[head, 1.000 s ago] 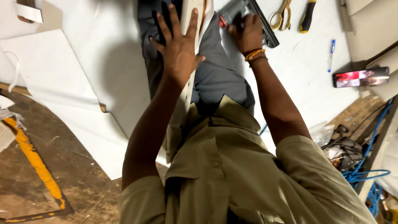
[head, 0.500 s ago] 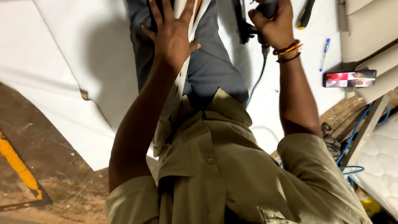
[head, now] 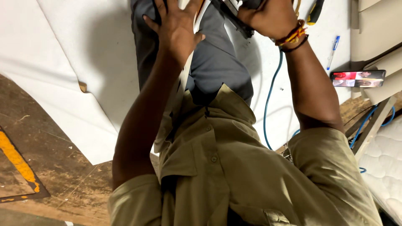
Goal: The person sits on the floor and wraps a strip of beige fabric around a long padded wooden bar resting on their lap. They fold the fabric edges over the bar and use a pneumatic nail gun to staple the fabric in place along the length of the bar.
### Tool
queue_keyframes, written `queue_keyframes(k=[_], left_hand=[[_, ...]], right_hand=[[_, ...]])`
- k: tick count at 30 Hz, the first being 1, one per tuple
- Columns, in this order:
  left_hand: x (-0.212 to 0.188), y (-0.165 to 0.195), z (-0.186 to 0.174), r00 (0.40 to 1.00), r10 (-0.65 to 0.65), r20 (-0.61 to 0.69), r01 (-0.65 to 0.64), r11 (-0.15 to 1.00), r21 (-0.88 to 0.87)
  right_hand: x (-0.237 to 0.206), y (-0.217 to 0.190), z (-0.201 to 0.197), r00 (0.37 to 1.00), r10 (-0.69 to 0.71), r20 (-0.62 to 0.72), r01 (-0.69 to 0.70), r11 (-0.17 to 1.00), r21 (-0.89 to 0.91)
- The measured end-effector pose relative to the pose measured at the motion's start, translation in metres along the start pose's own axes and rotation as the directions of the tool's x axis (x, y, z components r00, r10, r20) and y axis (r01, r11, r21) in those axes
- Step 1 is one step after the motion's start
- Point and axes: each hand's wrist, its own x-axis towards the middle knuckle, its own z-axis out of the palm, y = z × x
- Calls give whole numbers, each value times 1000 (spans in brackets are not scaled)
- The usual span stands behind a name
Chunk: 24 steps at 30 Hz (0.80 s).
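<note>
Head view: right hand (head: 270, 16) gripping stapler (head: 234, 19), now lower-left; left hand (head: 176, 25) spread as before.

Lit red-and-white phone screen (head: 358, 78) far right

Worn brown wooden floor (head: 54, 167) bearing 1 yellow stripe (head: 16, 161), overlaid by white sheet material (head: 63, 58); quilted white mattress (head: 383, 167) at right edge.

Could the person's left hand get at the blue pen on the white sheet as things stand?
Probably not easily: the left hand lies flat on the pale strip, while the blue pen lies beyond the right hand and its dark tool, which sit between.
</note>
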Motion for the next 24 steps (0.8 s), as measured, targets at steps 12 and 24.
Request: queue_keyframes(k=[12, 24], left_hand=[[4, -8, 14, 1000, -2, -24, 1, 1000, -18], [-3, -2, 9, 994, 44, -97, -40, 998, 46]], right_hand=[[-11, -25, 6, 996, 16, 93, -20, 999, 44], [-16, 24, 10, 944, 277, -179, -256, 958, 131]])
